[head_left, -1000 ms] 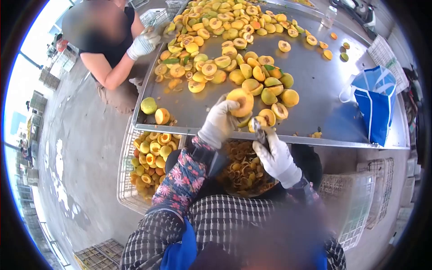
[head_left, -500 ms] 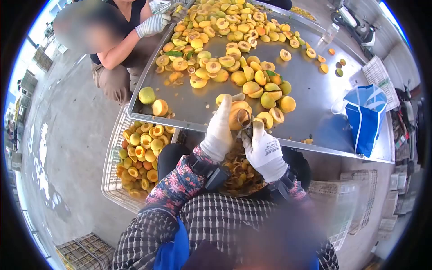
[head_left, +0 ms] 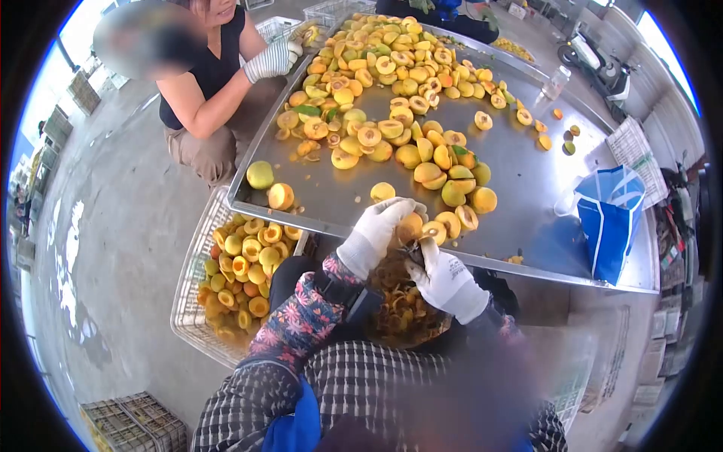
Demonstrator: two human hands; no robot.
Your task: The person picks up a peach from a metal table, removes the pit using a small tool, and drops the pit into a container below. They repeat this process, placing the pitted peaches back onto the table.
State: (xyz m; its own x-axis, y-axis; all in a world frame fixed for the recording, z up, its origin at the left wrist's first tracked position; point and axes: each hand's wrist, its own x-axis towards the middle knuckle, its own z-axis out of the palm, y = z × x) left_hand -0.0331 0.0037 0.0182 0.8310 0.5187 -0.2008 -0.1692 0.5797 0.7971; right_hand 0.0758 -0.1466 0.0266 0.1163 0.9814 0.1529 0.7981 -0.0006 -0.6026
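Just beyond the near edge of the metal table (head_left: 339, 184), my left hand (head_left: 376, 232), in a white glove, grips a yellow fruit half (head_left: 410, 227). My right hand (head_left: 446, 282), also gloved, is closed on a small dark metal tool (head_left: 413, 251) touching the fruit's lower side. Cut halves lie on the table just past my hands, beside a large pile of halved yellow fruit (head_left: 407, 68). Under my hands, a container holds pits and scraps (head_left: 399, 301). At my left, a white crate (head_left: 194, 301) holds fruit halves (head_left: 252, 264).
A person with a striped glove (head_left: 273, 60) sits at the table's left side. Another person is at the far edge. A blue bag (head_left: 611, 218) and a clear bottle (head_left: 556, 81) stand on the table's right. Crates (head_left: 135, 423) sit on the floor.
My left hand has tilted over and closed around the fruit, and both hands are slightly lower in view. The table and pile appear shifted right and down. The neighbour's face shows more.
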